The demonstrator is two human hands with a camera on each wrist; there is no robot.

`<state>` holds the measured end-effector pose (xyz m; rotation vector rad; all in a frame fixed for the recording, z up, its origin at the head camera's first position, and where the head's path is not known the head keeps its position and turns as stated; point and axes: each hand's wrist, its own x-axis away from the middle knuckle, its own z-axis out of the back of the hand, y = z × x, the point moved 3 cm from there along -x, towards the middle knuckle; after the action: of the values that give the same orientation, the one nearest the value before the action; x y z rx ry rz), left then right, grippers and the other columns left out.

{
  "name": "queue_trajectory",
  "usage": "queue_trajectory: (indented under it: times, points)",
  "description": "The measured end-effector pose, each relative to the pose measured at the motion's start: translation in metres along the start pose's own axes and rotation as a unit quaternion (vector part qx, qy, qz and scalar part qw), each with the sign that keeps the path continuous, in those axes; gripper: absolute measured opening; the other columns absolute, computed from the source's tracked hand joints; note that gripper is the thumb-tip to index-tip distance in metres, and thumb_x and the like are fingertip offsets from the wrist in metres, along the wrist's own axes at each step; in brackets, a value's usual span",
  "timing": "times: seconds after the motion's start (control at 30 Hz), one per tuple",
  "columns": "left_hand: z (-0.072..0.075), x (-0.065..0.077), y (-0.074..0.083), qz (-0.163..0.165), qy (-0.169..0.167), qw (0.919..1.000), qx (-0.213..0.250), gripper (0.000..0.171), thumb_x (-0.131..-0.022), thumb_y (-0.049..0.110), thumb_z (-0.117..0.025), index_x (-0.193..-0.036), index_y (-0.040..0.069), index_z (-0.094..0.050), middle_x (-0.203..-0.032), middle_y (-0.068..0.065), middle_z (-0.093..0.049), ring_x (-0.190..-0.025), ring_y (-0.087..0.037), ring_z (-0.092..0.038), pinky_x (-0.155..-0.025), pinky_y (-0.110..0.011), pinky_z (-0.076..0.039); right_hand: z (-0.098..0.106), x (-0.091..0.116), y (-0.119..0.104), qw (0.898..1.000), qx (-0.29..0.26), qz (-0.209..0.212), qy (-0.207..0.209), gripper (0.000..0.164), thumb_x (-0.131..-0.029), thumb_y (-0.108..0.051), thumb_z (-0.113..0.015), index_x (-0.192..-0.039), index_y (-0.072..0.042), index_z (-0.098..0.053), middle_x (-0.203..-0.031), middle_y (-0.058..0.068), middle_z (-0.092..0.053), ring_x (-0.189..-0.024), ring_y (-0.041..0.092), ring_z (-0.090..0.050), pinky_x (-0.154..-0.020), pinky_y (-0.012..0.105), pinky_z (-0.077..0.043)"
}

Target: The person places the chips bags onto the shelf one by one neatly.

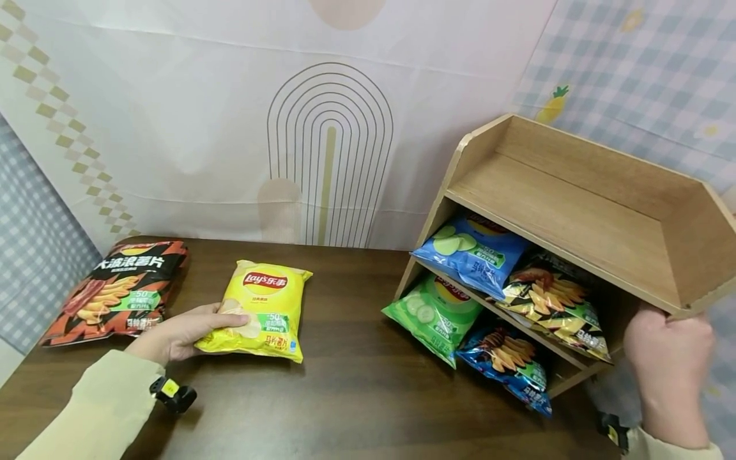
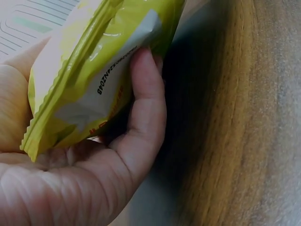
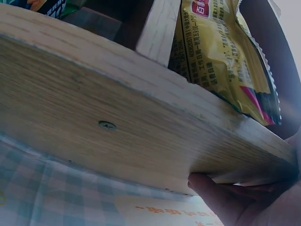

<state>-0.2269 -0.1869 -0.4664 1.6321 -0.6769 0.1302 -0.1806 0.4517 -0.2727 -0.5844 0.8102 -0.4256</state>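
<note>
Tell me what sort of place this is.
Likely an indoor tabletop set up as a small snack display: patterned cloth hangs behind a brown table, and a wooden shelf holds bags of chips.

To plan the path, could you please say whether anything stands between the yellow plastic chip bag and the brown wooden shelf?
Nothing visible stands between the yellow bag and the shelf, except a glossy light-blue chip bag and, lower, a green chip bag jutting from its left front.

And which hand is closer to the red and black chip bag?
Left. The left hand is just beside the red and black bag, holding the yellow bag. The right hand is far off, gripping the shelf.
</note>
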Motion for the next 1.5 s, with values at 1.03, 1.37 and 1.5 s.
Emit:
queue_trajectory:
  times: [1.03, 1.37, 1.5]
  points:
    - [-0.007, -0.004, 0.0, -0.029, 0.018, 0.9994, -0.01, 0.076, -0.095, 0.029, -0.063, -0.148, 0.003, -0.016, -0.114, -0.013, -0.063, -0.1, -0.026, -0.064, -0.086, -0.041, -0.053, -0.004, 0.004, 0.002, 0.999, 0.025, 0.037, 0.026, 0.022, -0.081, -0.008, -0.041, -0.08, 0.01, -0.055, -0.086, 0.042, -0.053, -0.069, 0.06, -0.043, -0.05, 0.06, -0.024]
    - [-0.019, -0.001, 0.013, -0.088, -0.002, 0.9961, -0.004, 0.076, -0.096, 0.024, -0.061, -0.15, 0.007, -0.01, -0.116, -0.013, -0.061, -0.1, -0.025, -0.064, -0.085, -0.042, -0.053, -0.004, 0.003, 0.001, 0.998, 0.015, 0.046, 0.036, 0.023, -0.08, -0.008, -0.041, -0.078, 0.011, -0.054, -0.085, 0.042, -0.052, -0.07, 0.062, -0.041, -0.053, 0.064, -0.024]
    - [-0.031, -0.001, 0.023, -0.104, -0.017, 0.9945, -0.004, 0.072, -0.096, 0.023, -0.062, -0.148, 0.006, -0.014, -0.118, -0.016, -0.06, -0.1, -0.026, -0.064, -0.086, -0.042, -0.053, -0.004, 0.004, 0.002, 0.998, 0.019, 0.04, 0.036, 0.023, -0.08, -0.008, -0.041, -0.079, 0.012, -0.053, -0.084, 0.043, -0.052, -0.07, 0.063, -0.041, -0.053, 0.064, -0.024]
